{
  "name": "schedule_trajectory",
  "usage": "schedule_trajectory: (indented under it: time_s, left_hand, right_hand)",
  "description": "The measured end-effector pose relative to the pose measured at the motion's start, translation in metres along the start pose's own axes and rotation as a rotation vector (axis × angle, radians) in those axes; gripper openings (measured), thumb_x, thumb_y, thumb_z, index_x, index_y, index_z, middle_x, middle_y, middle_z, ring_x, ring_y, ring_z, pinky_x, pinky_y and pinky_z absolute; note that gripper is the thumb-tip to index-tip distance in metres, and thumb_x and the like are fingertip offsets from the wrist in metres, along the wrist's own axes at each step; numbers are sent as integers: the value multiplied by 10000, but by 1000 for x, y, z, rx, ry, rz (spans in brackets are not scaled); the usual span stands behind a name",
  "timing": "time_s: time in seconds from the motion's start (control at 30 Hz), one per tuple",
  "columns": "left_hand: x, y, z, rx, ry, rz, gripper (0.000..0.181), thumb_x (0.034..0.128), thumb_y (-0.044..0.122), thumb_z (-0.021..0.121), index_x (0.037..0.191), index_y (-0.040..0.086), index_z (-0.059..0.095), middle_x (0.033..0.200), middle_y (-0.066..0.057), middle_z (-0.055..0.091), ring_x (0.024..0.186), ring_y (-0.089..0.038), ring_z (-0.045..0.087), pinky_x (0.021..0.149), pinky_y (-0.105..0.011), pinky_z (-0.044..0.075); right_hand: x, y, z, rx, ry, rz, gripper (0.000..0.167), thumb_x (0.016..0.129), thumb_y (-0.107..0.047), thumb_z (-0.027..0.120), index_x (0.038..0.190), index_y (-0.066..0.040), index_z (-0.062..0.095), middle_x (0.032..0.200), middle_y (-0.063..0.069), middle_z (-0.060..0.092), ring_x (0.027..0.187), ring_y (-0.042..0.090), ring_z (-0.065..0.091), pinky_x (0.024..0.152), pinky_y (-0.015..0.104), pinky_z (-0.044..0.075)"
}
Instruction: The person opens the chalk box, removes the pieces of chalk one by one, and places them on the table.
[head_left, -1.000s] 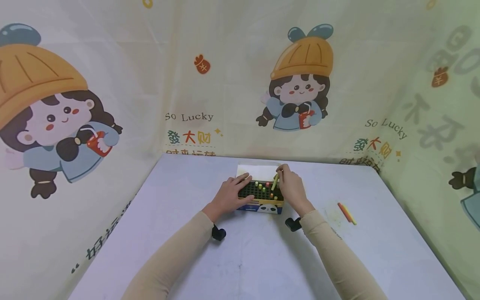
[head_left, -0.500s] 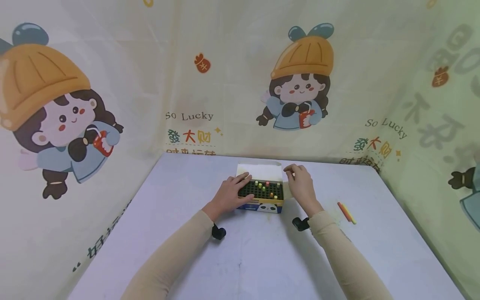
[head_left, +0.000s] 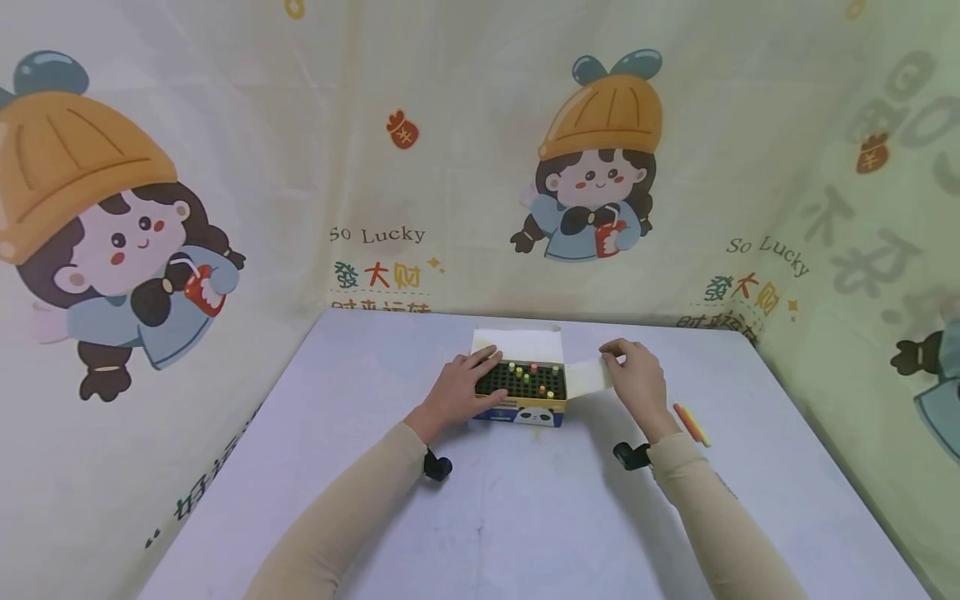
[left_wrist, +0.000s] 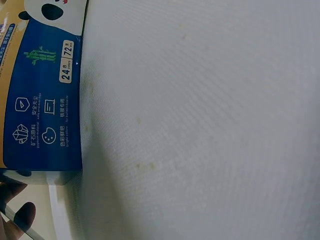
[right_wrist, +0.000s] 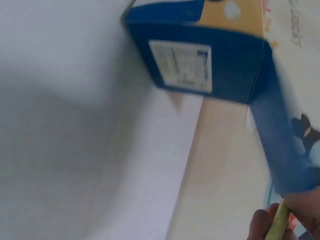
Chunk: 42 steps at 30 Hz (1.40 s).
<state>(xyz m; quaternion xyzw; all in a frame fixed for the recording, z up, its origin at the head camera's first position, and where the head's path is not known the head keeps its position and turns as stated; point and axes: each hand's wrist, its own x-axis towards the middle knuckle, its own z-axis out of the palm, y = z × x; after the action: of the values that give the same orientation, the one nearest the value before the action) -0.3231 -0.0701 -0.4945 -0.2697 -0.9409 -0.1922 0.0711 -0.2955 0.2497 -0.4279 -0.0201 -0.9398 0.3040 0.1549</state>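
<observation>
A blue and yellow chalk box (head_left: 525, 416) with a panda print stands on the white table, its lid raised at the back. Several chalk sticks (head_left: 527, 377) poke up from the black holed tray (head_left: 495, 381) inside. My left hand (head_left: 453, 390) holds the box's left end, thumb at the near edge and fingers over the far side. To the right of the box is my right hand (head_left: 639, 383), near the outer edge of the white-lined side flap (head_left: 588, 377). It pinches a yellow-green chalk stick (right_wrist: 279, 222), visible in the right wrist view.
An orange-red chalk stick (head_left: 687, 423) and a yellow one (head_left: 699, 427) lie side by side on the table (head_left: 480, 517) at the right. Faint chalk marks dot the surface. A cartoon-printed curtain (head_left: 465, 183) hangs behind and at both sides.
My right hand has moved right, away from the box's tray, with the chalk stick still in its fingers. More of the side flap shows now. The left hand stays in place.
</observation>
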Motion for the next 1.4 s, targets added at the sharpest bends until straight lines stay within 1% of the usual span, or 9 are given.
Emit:
schedule_trajectory:
  time_s: [0.2,0.37,0.5,0.63,0.83,1.1,1.2,1.4]
  left_hand:
    - [-1,0,-1,-11,-9,-6,766,997,612,569,1639,264,337,1701,30,302,1355,-385,488,1055,-607,416]
    - [0,-2,-2,13,-1,-7,765,999,626,555,1641,277,328,1702,37,298,1364,-385,484,1049,-603,421]
    - [1,-2,-3,5,1,-1,768,999,629,551,1642,272,328,1703,33,297,1363,-388,483,1050,-608,419]
    - [1,-1,-3,-5,-1,1,767,999,622,558,1641,269,331,1703,33,297,1365,-392,482,1055,-618,414]
    - [1,-1,0,-11,0,-2,767,997,607,569,1639,262,332,1705,40,291,1396,-387,462,1077,-620,398]
    - [1,-2,1,3,3,-3,769,994,614,565,1640,270,329,1704,45,293,1391,-380,468,1069,-610,408]
    - [1,-2,1,1,-5,-6,771,995,617,562,1641,273,322,1706,47,287,1395,-377,464,1073,-609,406]
    - [0,0,0,-19,-18,-17,769,997,609,567,1642,272,320,1709,52,279,1410,-369,449,1084,-608,395]
  right_hand:
    - [-5,27,-9,-9,-25,54,248,1052,-217,583,1202,-87,732,1202,177,717,1018,372,686,715,452,524]
    - [-7,43,-7,-32,-73,125,276,1054,-213,568,1223,-49,712,1223,207,706,1024,388,664,725,449,508]
    - [-9,53,-4,-42,-100,172,283,1049,-203,565,1227,-28,699,1231,225,697,1050,397,648,775,478,508]
    - [-12,64,-3,-54,-113,204,284,1043,-203,559,1223,-27,692,1230,222,697,1032,382,645,775,478,499]
    - [-17,79,-7,-63,-144,218,300,1043,-205,542,1220,-12,689,1233,245,695,1043,408,667,774,497,522]
    - [-22,91,-12,-52,-199,255,350,1018,-196,522,1234,26,685,1302,288,658,1160,481,619,880,568,511]
    - [-23,95,-14,-55,-206,254,339,1017,-184,526,1222,26,694,1301,290,657,1174,492,608,893,576,505]
    - [-23,102,-16,-70,-198,261,307,1011,-173,553,1184,22,715,1263,285,671,1120,476,625,827,544,510]
